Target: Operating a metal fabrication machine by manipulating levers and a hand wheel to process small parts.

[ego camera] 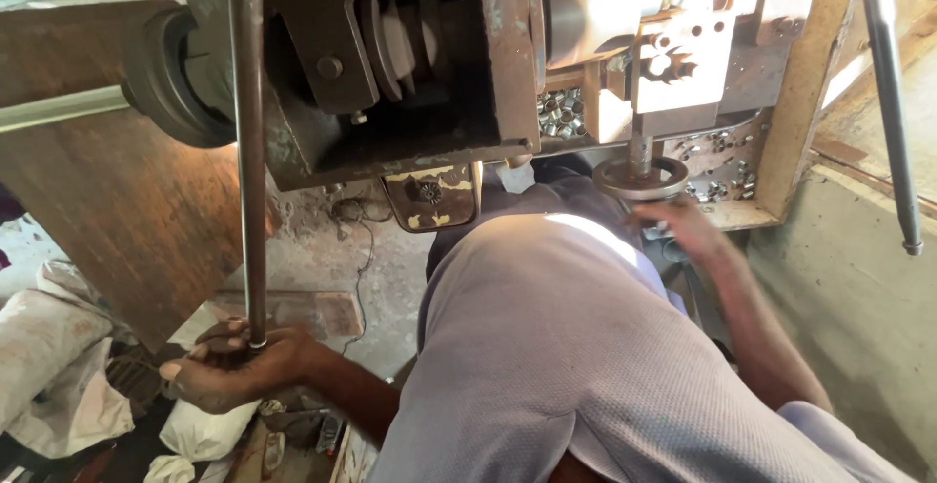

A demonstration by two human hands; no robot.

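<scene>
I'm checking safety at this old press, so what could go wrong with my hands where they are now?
The right hand sits right under the metal disc and vertical shaft; fingers could get pinched if the machine moves. The left hand grips the long lever, so an unintended pull might cause that. Small metal pieces lie loose in the tray nearby and could scatter.

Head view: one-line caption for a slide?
Seen from above, a person at a worn press grips a long steel lever with the left hand while the right hand reaches under the die.
</scene>
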